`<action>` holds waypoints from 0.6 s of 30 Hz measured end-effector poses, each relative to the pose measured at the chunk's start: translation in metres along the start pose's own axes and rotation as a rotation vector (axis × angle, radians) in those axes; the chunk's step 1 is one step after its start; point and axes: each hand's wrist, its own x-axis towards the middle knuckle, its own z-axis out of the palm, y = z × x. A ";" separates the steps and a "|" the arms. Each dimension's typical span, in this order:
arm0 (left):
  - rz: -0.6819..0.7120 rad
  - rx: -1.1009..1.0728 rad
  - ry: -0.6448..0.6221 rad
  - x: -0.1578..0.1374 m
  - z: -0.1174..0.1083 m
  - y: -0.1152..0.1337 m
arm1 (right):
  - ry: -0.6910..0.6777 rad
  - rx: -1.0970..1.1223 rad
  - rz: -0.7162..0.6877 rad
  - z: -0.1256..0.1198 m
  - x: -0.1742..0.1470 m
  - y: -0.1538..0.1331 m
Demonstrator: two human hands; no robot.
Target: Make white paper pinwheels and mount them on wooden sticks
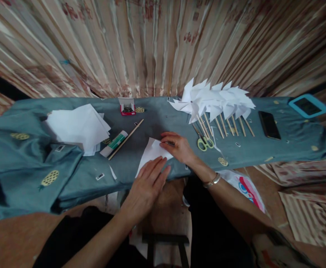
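I have 1 sheet of white paper (pixel 148 156) under my 2 hands, near the front edge of the cloth-covered table (pixel 235 152). My left hand (pixel 148 182) lies over its lower edge with the fingers out flat, pressing rather than gripping. My right hand (pixel 181 149) has its fingers bent at the upper right part of the sheet; whether finger and thumb pinch the paper there, I cannot tell. The outline looks 3-cornered, so I judge it is folded corner to corner, an early step, with no pin or stick on it. To my right, a row of white paper pinwheels (pixel 215 100) lies overlapping, their sticks (pixel 220 128) pointing towards me, and these look finished. Just below that row lie the green-handled scissors (pixel 204 140), which I am not touching. To my left waits a pile of white sheets (pixel 77 124), apparently unworked, so plenty seems left. Between that pile and my hands, 1 loose stick (pixel 126 138) lies beside a green-and-white packet (pixel 116 141), and beyond them an open red box (pixel 128 112) holds small dark pieces, perhaps pins.
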 end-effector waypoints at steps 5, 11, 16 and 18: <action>-0.038 0.152 -0.194 -0.012 0.016 0.010 | 0.013 -0.152 -0.023 0.006 0.005 0.000; -0.084 0.180 -0.256 -0.017 0.018 0.006 | 0.023 -0.168 -0.031 0.009 0.007 0.002; -0.128 0.154 -0.278 -0.016 0.019 0.007 | 0.027 -0.166 -0.036 0.013 0.009 0.001; -0.128 0.152 -0.283 -0.017 0.019 0.007 | 0.037 -0.169 -0.034 0.015 0.010 0.000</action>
